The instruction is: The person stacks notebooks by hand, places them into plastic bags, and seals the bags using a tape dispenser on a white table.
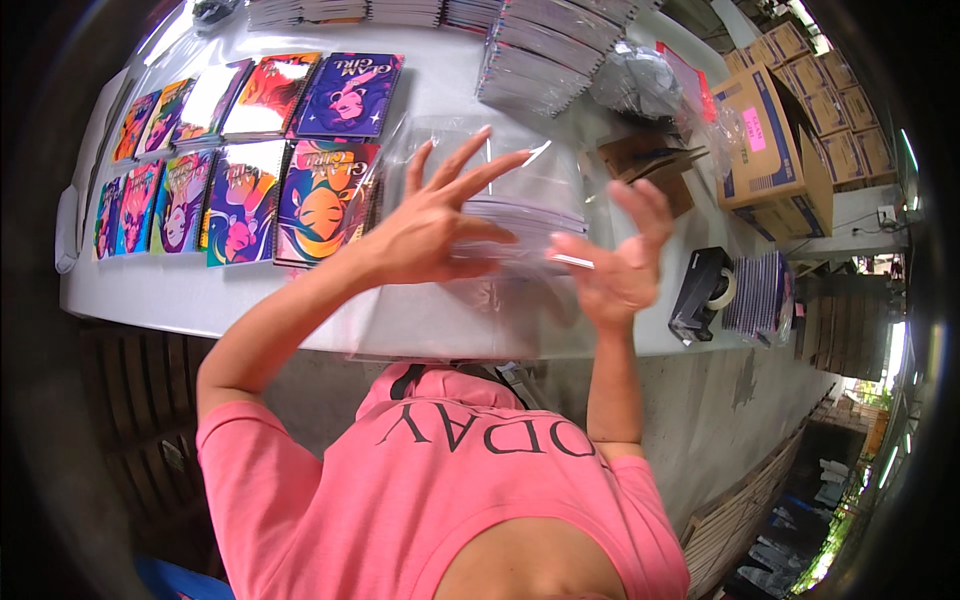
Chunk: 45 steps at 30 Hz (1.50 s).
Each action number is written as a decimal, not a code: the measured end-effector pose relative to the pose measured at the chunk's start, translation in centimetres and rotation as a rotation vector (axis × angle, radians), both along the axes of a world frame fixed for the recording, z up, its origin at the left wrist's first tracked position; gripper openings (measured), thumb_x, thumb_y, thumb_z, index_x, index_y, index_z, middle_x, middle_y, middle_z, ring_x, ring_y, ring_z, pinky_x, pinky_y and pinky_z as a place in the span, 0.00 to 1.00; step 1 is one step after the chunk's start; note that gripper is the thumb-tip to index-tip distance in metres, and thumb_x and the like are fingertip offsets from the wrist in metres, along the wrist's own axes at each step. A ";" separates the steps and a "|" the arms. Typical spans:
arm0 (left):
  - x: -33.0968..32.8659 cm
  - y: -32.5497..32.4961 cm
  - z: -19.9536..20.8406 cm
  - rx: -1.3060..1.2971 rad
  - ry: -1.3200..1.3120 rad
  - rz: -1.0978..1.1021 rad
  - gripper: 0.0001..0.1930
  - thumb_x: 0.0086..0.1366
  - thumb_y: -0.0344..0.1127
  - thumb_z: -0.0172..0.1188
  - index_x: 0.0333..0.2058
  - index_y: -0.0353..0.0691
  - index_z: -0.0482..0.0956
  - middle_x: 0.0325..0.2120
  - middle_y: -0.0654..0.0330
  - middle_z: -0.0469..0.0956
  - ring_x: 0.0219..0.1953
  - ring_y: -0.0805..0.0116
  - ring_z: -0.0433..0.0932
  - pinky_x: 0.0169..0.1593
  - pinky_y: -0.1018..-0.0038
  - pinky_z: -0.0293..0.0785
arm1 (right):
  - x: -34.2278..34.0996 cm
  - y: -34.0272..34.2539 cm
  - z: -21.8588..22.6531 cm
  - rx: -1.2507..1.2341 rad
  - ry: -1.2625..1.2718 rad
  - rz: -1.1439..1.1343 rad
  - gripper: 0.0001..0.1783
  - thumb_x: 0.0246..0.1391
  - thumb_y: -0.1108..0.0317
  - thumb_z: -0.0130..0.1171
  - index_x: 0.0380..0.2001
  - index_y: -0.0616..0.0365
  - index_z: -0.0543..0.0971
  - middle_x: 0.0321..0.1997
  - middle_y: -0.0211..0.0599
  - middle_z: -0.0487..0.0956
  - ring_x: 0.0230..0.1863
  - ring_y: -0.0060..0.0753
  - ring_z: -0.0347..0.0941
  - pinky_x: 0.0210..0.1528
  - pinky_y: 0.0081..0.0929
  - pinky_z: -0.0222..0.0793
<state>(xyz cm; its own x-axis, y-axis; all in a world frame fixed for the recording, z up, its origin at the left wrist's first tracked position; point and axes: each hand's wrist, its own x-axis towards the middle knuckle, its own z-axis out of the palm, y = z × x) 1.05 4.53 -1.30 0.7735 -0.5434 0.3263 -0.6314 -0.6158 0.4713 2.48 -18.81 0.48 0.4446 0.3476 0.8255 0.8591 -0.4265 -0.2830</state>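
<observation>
My left hand (pixel 435 225) is open, its fingers spread over a clear plastic wrap (pixel 445 140) in the middle of the white table. Beneath the wrap, a stack with pale layered edges (pixel 535 215) shows between my hands; its top is partly hidden by glare. My right hand (pixel 620 265) is raised at the right side of that stack, fingers apart and blurred. A bright white streak crosses near one of its fingertips; whether it is tape or glare I cannot tell. Loose film hangs toward the table's front edge.
Colourful spiral notebooks (pixel 240 200) lie in two overlapping rows at left. Tall notebook stacks (pixel 545 65) stand behind, beside crumpled plastic (pixel 635 85). At right are a black tape dispenser (pixel 700 295), another notebook stack (pixel 757 295) and an open cardboard box (pixel 765 190).
</observation>
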 end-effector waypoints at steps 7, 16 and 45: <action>3.4 -4.5 1.7 -0.463 0.076 0.252 0.10 0.41 0.46 0.73 0.24 0.56 0.85 0.56 0.64 0.67 0.64 0.55 0.57 0.61 0.43 0.46 | 0.8 -2.2 0.5 0.242 0.850 0.222 0.70 0.25 0.53 0.79 0.68 0.51 0.44 0.64 0.47 0.62 0.64 0.46 0.57 0.62 0.39 0.54; 2.5 1.0 -1.4 -0.367 0.690 0.121 0.38 0.39 0.49 0.75 0.50 0.36 0.76 0.44 0.50 0.77 0.48 0.62 0.76 0.50 0.67 0.70 | 1.8 0.7 -1.7 0.145 1.194 -0.056 0.62 0.25 0.60 0.80 0.63 0.64 0.55 0.42 0.43 0.73 0.43 0.32 0.72 0.46 0.26 0.69; -1.5 -2.8 -3.4 -0.123 -0.416 -0.011 0.14 0.53 0.25 0.60 0.41 0.42 0.81 0.43 0.58 0.80 0.48 0.61 0.78 0.50 0.66 0.74 | -4.7 -0.9 0.6 -0.669 0.516 -0.089 0.15 0.54 0.73 0.51 0.44 0.50 0.80 0.57 0.33 0.73 0.58 0.31 0.69 0.67 0.58 0.40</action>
<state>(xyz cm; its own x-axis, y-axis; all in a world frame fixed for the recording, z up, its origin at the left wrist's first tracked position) -0.45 1.74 -4.72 0.5565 -0.4882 0.6722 -0.7893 -0.5632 0.2444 -2.25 -19.73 1.12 0.7579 0.6361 0.1444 0.6467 -0.7038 -0.2940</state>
